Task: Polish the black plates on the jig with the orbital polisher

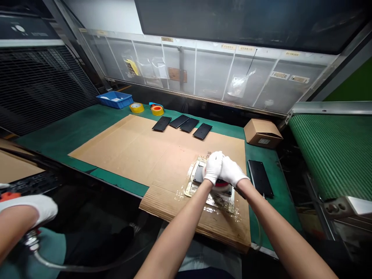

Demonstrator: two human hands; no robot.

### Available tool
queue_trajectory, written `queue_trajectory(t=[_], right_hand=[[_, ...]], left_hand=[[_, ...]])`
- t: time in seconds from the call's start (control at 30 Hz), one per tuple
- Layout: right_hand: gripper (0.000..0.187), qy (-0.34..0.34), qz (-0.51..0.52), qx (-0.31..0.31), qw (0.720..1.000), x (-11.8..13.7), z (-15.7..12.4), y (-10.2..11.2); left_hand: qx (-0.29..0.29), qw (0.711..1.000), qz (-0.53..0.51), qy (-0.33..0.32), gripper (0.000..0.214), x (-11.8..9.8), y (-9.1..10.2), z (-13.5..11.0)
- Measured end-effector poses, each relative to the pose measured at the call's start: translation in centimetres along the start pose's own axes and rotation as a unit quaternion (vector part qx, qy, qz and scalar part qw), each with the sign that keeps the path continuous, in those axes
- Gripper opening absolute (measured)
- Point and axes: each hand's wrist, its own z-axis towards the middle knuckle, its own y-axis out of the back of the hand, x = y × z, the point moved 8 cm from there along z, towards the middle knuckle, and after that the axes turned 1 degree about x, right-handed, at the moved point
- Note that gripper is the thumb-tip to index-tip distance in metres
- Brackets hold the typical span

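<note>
Both of my white-gloved hands are closed together over a round tool with a red and whitish rim, which looks like a sander (pixel 222 186). My left hand (pixel 214 166) wraps its near left side, and my right hand (pixel 232 171) overlaps it from the right. Most of the tool's body is hidden under the gloves. Beneath it lies a black plate (pixel 198 175), partly covered, inside a tape-wrapped frame (pixel 189 189). That frame rests on cardboard (pixel 162 159) over the green table. Just right of my hands, another black plate (pixel 260 178) lies on the green surface.
Several black plates (pixel 188 124) lie at the cardboard's far edge. Behind are tape rolls (pixel 136 107) and a blue bin (pixel 115 99). A cardboard box (pixel 262 133) stands back right, beside a green conveyor (pixel 334 151). At left, a co-worker's gloved hand (pixel 43 207) is near a hose (pixel 72 267).
</note>
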Motion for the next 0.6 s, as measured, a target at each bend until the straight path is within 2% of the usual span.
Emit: queue_trajectory(t=[0.07, 0.13, 0.2, 0.27, 0.37, 0.43, 0.57, 0.6], right_hand=[[0.058, 0.022, -0.001, 0.008, 1.0, -0.3, -0.8, -0.6], [0.059, 0.076, 0.004, 0.014, 0.997, 0.9, -0.5, -0.9], [0.058, 0.115, 0.007, 0.012, 0.993, 2.7, 0.5, -0.8], [0.058, 0.092, 0.01, 0.003, 0.996, 3.8, 1.7, -0.5], [0.056, -0.011, 0.01, -0.019, 1.0, 3.2, 2.3, -0.1], [0.056, -0.038, 0.012, -0.023, 0.999, 2.3, 1.4, -0.1], [0.058, 0.065, 0.021, 0.001, 0.998, 1.1, -1.2, -0.6], [0.058, 0.069, 0.02, 0.0, 0.997, 0.5, -1.6, -0.5]], left_hand=[[-0.01, 1.0, 0.012, 0.015, 0.024, 0.2, 0.2, -2.0], [-0.049, 0.998, 0.03, 0.025, 0.022, 0.5, 1.7, -2.7], [-0.081, 0.996, 0.035, 0.029, 0.023, 0.8, 3.4, -1.9], [-0.065, 0.997, 0.014, 0.035, 0.026, 1.1, 4.2, -0.1], [0.025, 0.999, -0.027, 0.036, 0.032, 1.2, 3.2, 1.7], [0.048, 0.998, -0.03, 0.03, 0.032, 0.9, 2.2, 0.9], [-0.042, 0.999, 0.006, 0.022, 0.023, 0.3, 1.3, -2.4], [-0.05, 0.998, 0.011, 0.02, 0.022, 0.1, 0.7, -2.9]])
